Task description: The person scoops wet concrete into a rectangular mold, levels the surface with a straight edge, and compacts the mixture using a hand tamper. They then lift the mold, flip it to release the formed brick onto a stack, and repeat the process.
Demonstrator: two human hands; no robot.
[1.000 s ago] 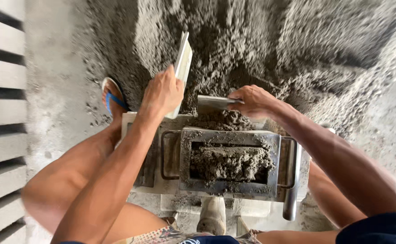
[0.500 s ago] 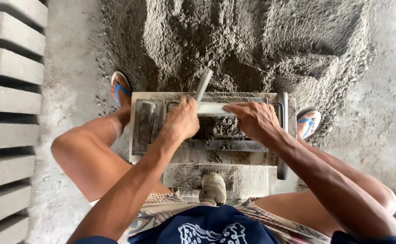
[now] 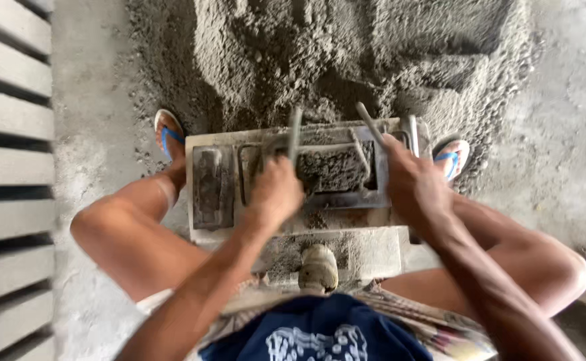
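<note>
A rectangular metal mould (image 3: 346, 198) sits on a pale stand (image 3: 373, 251) between my knees, holding damp grey mix (image 3: 336, 167). My left hand (image 3: 276, 194) is closed on a thin flat scraper (image 3: 295, 134), seen edge-on and standing over the mould's left part. At the mould's right end, my right hand (image 3: 413, 184) grips a thin metal bar (image 3: 370, 124) that slants up and away. Both hands are over the mould's near rim.
A large heap of grey mix (image 3: 346, 53) lies just beyond the mould. My feet in blue sandals (image 3: 169, 134) (image 3: 452, 157) flank the stand. Rows of cast grey blocks (image 3: 12, 134) line the left side. A rounded knob (image 3: 318, 267) sticks out at the stand's near edge.
Both hands came down from the heap onto the mould. The scraper turned from flat-on to edge-on, and the view shifted closer over the mould.
</note>
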